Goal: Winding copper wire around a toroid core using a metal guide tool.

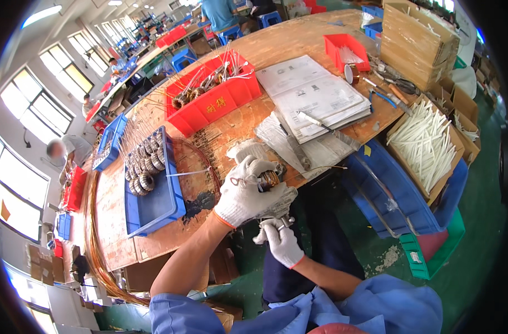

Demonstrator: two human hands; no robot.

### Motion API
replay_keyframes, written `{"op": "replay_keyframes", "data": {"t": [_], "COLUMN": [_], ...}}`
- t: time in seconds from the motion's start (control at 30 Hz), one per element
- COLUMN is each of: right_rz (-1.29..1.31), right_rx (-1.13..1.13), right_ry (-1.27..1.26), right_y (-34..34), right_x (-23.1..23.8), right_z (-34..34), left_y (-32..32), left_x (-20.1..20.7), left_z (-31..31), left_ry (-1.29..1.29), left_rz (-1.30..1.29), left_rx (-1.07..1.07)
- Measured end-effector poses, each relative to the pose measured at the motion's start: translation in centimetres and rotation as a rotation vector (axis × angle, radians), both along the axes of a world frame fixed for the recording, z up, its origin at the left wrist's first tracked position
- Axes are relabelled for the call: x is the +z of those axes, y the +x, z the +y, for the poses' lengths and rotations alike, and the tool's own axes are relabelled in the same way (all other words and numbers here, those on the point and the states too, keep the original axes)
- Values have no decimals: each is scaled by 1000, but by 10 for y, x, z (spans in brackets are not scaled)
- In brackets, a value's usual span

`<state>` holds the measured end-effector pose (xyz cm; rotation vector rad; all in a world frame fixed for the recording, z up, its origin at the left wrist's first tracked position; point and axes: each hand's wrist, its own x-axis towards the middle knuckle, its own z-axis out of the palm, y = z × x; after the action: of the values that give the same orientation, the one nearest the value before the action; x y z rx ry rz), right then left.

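My left hand (245, 192), in a white knit glove, is wrapped round a copper-wound ring coil (269, 178) at the table's near edge. A loop of wire lies over its fingers, and a thin wire runs from the coil to the right. Just below, my right hand (283, 243), gloved too, is closed on a small metal part (287, 222), perhaps a handle; most of it is hidden by the fingers. To the left, a blue tray (153, 209) holds rows of wound ring coils (147, 161) with wires standing up. Behind it, a red bin (223, 106) contains more coils with long wire ends.
Papers (315, 94) lie beyond my hands. A tape roll (352, 74), pliers (383, 99) and a small red bin (343, 50) are at the right. A carton of white sleeves (426, 150) stands over a blue crate (371, 189). Copper wire (92, 239) hangs off the left edge.
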<state>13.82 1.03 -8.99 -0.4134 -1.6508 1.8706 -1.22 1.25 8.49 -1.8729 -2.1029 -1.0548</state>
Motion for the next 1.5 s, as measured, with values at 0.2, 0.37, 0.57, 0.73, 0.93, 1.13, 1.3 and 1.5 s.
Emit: {"op": "replay_keyframes", "data": {"t": [0.2,0.37,0.57,0.73,0.93,1.13,1.3,1.5], "right_rz": [-335,-546,-293,-274,-168,-219,-220,-106], "right_rx": [104,59,-47,154,-10,723,744,-109], "right_ry": [693,754,468,245,689,25,-339,406], "right_y": [32,34,31,24,13,113,148,30], "right_x": [9,14,-74,-72,-110,42,76,-3], "right_z": [79,81,38,49,14,-51,25,27], "left_y": [-3,1,0,-1,2,-6,-5,-5], "left_x": [6,18,15,13,15,3,13,10], "left_z": [-4,-1,-4,-2,4,1,1,0], "left_ry": [-88,-229,-225,-170,-172,-157,-156,-190], "left_rz": [-43,-105,-138,-111,-91,-99,-82,-111], "left_rx": [-18,12,16,5,2,-7,-41,29]}}
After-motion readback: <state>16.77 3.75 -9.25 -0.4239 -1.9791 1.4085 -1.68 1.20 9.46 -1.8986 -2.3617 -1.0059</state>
